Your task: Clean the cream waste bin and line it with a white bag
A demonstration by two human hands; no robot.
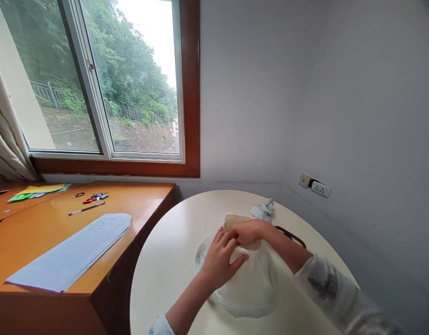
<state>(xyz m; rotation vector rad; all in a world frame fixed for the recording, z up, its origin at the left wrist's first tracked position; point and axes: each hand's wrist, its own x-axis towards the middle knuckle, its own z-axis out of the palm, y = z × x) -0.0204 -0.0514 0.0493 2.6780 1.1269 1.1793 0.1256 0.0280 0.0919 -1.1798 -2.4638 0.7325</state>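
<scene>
A translucent white plastic bag (251, 288) stands on the round table, with a tan, paper-like item (237, 220) showing at its opening. My left hand (219, 256) rests on the bag's near left side, its thumb stretched away from the fingers. Reaching across from the right, my right hand (247, 231) is at the opening with its fingers curled together against the tan item. Whatever those fingertips pinch is hidden. Just behind my right wrist sits a small knotted white plastic bag (263, 211).
The round cream table (158, 260) stands beside a wooden desk (144, 200). On the desk lie white paper sheets (75, 251), a pen (86, 208), keys (95, 197) and coloured papers (40, 190). A brown-rimmed object (294, 236) is partly hidden behind my right forearm. A wall socket (320, 188) is at right.
</scene>
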